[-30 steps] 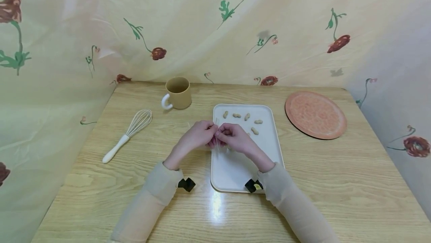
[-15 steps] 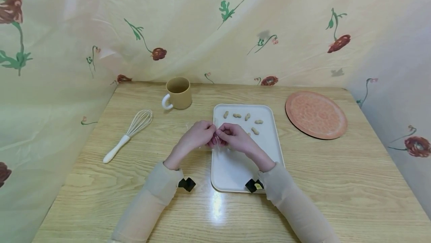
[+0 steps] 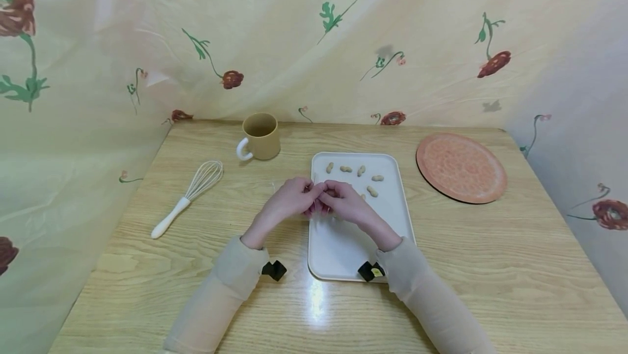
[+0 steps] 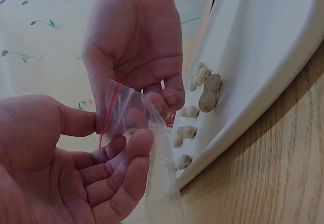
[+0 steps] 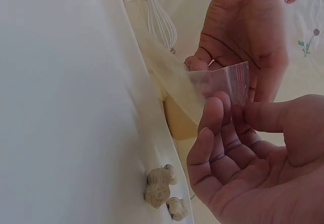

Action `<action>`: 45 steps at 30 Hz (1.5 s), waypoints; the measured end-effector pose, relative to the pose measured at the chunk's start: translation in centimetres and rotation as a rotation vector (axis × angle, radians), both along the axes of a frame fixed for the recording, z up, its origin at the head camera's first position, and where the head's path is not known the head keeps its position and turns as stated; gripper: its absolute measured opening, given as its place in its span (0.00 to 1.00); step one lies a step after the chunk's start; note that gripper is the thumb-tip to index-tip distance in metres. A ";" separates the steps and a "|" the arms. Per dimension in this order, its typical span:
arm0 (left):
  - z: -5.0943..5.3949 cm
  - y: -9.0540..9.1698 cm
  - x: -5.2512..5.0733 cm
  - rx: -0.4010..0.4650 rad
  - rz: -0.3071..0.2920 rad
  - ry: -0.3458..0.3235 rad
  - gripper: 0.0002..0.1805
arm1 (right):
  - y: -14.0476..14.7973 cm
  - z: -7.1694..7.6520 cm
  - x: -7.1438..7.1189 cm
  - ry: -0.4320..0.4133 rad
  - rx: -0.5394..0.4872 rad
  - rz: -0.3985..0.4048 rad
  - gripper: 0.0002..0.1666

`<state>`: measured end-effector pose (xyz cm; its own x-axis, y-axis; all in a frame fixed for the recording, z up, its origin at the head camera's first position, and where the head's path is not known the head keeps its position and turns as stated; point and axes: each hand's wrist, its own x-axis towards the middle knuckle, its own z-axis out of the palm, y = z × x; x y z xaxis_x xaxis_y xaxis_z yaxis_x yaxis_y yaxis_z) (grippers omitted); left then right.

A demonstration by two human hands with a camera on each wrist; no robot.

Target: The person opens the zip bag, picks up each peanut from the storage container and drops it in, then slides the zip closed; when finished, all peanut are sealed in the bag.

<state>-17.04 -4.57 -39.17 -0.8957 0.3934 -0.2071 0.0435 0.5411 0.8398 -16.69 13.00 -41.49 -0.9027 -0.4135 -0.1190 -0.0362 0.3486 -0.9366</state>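
Observation:
A clear zip-lock bag (image 4: pixel 164 158) with a red line along its mouth is pinched by both hands, over the left part of a white tray (image 3: pixel 338 253). My left hand (image 3: pixel 291 199) holds the mouth edge between thumb and fingers. Close against it, my right hand (image 3: pixel 348 201) pinches the same edge, as the bag (image 5: pixel 237 79) in the right wrist view also shows. The bag hangs thin and flat; in the head view the hands mostly hide it. Several unshelled peanuts (image 3: pixel 372 191) lie scattered on the tray's far half.
A tan mug (image 3: pixel 265 141) with a white handle stands beyond the left hand. To the left lies a white whisk (image 3: pixel 182 201). A round pinkish mat (image 3: pixel 461 167) lies right of the tray. Flowered cloth (image 3: pixel 294 32) hangs behind the wooden table (image 3: pixel 490 277).
My left thumb and fingertips have shifted slightly to the right along the bag's mouth, now meeting the right fingertips. The right hand has hardly moved, and the peanuts lie as before.

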 end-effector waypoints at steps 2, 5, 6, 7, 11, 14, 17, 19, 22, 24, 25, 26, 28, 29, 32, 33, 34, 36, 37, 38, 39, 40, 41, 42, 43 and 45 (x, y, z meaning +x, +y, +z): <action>-0.1 0.0 0.0 0.009 -0.006 0.005 0.20 | 0.0 0.0 0.0 0.002 -0.003 0.001 0.10; -0.2 0.0 -0.1 0.021 -0.013 0.014 0.19 | -0.1 0.0 0.0 0.010 -0.007 0.005 0.09; -0.2 0.1 -0.1 0.023 -0.015 0.017 0.19 | -0.1 0.1 0.0 0.011 -0.008 0.004 0.09; -0.2 0.1 -0.1 0.026 -0.017 0.019 0.19 | -0.1 0.1 0.0 0.010 -0.010 0.003 0.09; -0.2 0.1 -0.1 0.025 -0.016 0.027 0.18 | -0.2 0.3 -0.1 -0.003 -0.028 0.000 0.09; -0.2 0.1 -0.2 0.022 -0.011 0.032 0.18 | -0.2 0.5 -0.1 -0.016 -0.042 -0.004 0.09; -0.2 0.1 -0.2 0.020 -0.010 0.035 0.18 | -0.2 0.6 0.0 -0.015 -0.046 -0.003 0.09; -0.2 0.1 -0.2 0.017 -0.009 0.034 0.18 | -0.2 0.6 0.0 -0.015 -0.051 -0.005 0.09; -0.2 0.0 -0.2 0.011 -0.008 0.035 0.18 | -0.2 0.6 0.0 -0.010 -0.060 -0.006 0.10; -0.3 0.0 -0.2 0.009 -0.009 0.036 0.18 | -0.1 0.5 0.0 -0.008 -0.062 -0.010 0.09; -0.3 0.0 -0.2 0.009 -0.011 0.038 0.18 | -0.1 0.5 -0.1 -0.009 -0.060 -0.014 0.09; -0.3 -0.1 -0.2 0.008 -0.012 0.039 0.18 | -0.1 0.4 -0.1 -0.009 -0.058 -0.018 0.09; -0.2 -0.1 -0.2 0.009 -0.014 0.037 0.18 | -0.1 0.4 -0.1 -0.009 -0.050 -0.021 0.09; -0.2 -0.1 -0.1 0.008 -0.016 0.036 0.17 | -0.1 0.4 -0.1 -0.011 -0.045 -0.025 0.09; -0.2 -0.1 0.0 0.006 -0.019 0.018 0.16 | -0.1 0.4 -0.2 -0.016 -0.038 -0.035 0.09; -0.2 -0.1 0.0 0.005 -0.022 0.009 0.16 | 0.0 0.4 -0.2 -0.016 -0.035 -0.036 0.09; -0.2 -0.1 0.1 0.001 -0.025 0.002 0.15 | 0.0 0.4 -0.2 -0.020 -0.033 -0.041 0.10; -0.2 -0.1 0.1 -0.009 -0.029 -0.011 0.15 | 0.0 0.3 -0.1 -0.021 -0.030 -0.046 0.10; -0.2 -0.1 0.2 -0.015 -0.031 -0.017 0.15 | 0.0 0.3 -0.1 -0.021 -0.026 -0.048 0.10; -0.2 -0.1 0.2 -0.025 -0.034 -0.017 0.15 | 0.1 0.3 -0.1 -0.018 -0.021 -0.050 0.11; -0.2 -0.1 0.2 -0.033 -0.035 -0.016 0.16 | 0.1 0.2 -0.1 -0.017 -0.015 -0.054 0.11; -0.1 -0.2 0.2 -0.041 -0.036 -0.013 0.16 | 0.0 0.2 0.0 -0.016 -0.011 -0.057 0.11; -0.1 -0.2 0.2 -0.046 -0.036 -0.011 0.16 | 0.0 0.2 0.0 -0.010 -0.003 -0.059 0.11; -0.1 -0.2 0.2 -0.049 -0.039 -0.008 0.17 | 0.0 0.1 0.0 -0.002 0.007 -0.060 0.12; -0.1 -0.2 0.2 -0.051 -0.040 -0.005 0.17 | 0.0 0.1 0.0 0.006 0.020 -0.061 0.12; -0.1 -0.2 0.3 -0.050 -0.045 -0.002 0.17 | -0.1 0.0 0.0 0.023 0.052 -0.058 0.12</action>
<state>-16.79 -4.76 -39.22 -0.8769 0.4228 -0.2287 0.0677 0.5797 0.8120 -16.69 12.89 -41.47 -0.9278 -0.3540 -0.1175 -0.0362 0.3990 -0.9162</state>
